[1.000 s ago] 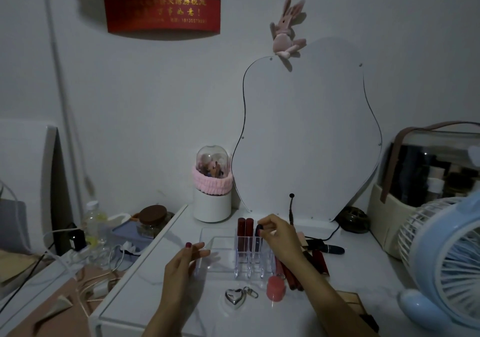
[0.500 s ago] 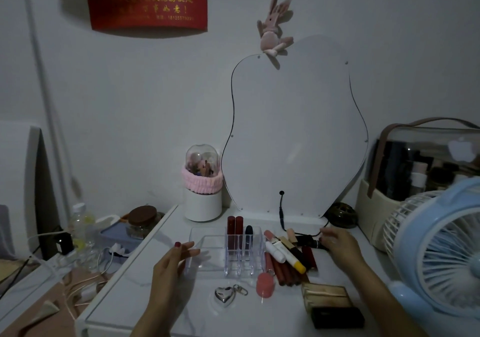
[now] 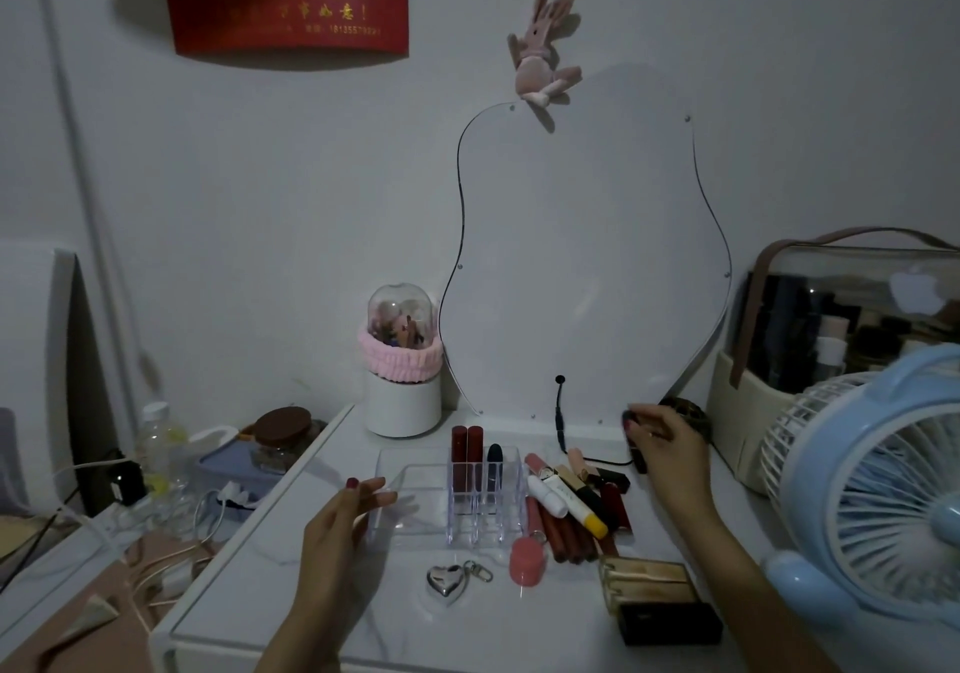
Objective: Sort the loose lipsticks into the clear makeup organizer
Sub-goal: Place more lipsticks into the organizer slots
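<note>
Clear acrylic, the organizer (image 3: pixel 483 496) stands mid-worktop (image 3: pixel 519 631) with three lipsticks upright inside. I see my left hand (image 3: pixel 343 527) steadying its left wall, fingers spread. My right hand (image 3: pixel 667 438) has its fingers clamped on a dark lipstick (image 3: pixel 636 446) beyond the loose pile (image 3: pixel 576 506).

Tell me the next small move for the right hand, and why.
Probably lift the dark lipstick under the right hand and carry it to an empty slot of the clear organizer. The fingers are already curled over it at the back of the table, the left hand steadies the organizer's tray side, and only three tubes stand in the slots. Whether the grip is closed is unclear.
</note>
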